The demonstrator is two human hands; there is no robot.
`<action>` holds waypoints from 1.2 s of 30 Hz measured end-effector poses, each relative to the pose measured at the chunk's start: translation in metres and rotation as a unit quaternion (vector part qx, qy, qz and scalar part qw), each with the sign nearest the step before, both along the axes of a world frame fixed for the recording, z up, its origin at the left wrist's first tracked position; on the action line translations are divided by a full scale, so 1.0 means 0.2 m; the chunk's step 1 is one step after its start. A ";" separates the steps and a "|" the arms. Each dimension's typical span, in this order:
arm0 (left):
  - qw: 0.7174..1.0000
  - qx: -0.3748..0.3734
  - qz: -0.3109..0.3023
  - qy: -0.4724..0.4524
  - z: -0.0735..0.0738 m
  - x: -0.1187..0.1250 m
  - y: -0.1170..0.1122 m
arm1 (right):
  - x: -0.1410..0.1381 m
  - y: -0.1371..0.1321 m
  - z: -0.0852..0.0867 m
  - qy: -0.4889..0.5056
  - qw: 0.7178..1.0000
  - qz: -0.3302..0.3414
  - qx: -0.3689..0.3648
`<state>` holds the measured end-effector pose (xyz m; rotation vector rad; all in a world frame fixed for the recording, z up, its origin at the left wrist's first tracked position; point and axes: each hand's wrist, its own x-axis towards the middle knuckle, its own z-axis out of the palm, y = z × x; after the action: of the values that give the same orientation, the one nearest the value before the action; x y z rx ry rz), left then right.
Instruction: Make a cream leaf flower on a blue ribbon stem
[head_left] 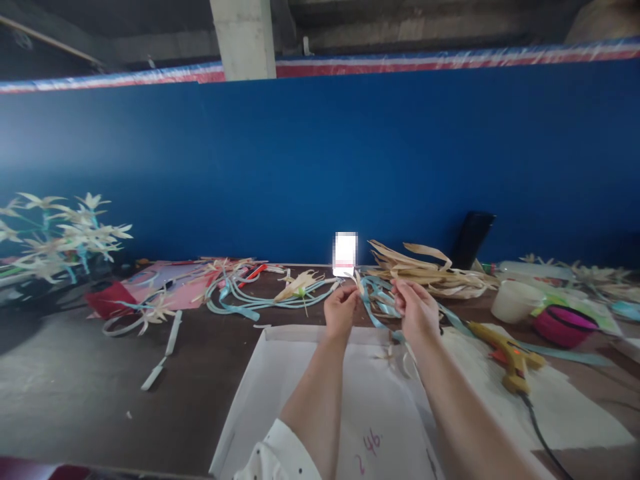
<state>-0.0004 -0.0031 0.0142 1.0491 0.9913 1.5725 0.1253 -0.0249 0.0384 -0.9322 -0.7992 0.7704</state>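
Both my hands are raised over the far edge of a white paper sheet [310, 387] on the dark table. My left hand [341, 309] is closed in a pinch on a pale dried leaf strip [357, 279]. My right hand [416, 308] is also closed, with light blue ribbon [374, 301] looping between the two hands and trailing down beside it. What exactly the right fingers grip is hard to make out. A pile of dried tan leaves [425, 270] lies just behind the hands.
A yellow glue gun [505, 347] with a black cord lies right of my arm. A white cup [513, 301] and pink bowl [564, 325] stand farther right. Blue ribbons and leaf flowers [260, 293] are strewn left. A bunch of leaf flowers [65, 237] stands far left. A blue wall backs the table.
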 end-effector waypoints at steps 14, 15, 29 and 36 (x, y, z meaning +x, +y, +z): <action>0.994 0.005 -0.016 0.105 -0.02 -0.02 -0.02 | 0.17 -0.24 0.17 -0.671 0.692 0.063 -0.260; 0.994 0.009 -0.016 0.107 -0.02 -0.02 -0.03 | 0.18 -0.25 0.15 -0.679 0.683 0.067 -0.260; 0.993 -0.002 -0.021 0.119 -0.02 -0.01 -0.02 | 0.14 -0.27 -0.06 -0.697 0.657 0.064 -0.280; 0.992 0.000 -0.021 0.125 -0.04 0.00 0.00 | 0.15 -0.28 -0.07 -0.665 0.706 0.068 -0.236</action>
<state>-0.0006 -0.0032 0.0067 1.2814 1.1290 1.4303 0.1563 -0.0818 0.0252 -1.9617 -2.0024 0.2920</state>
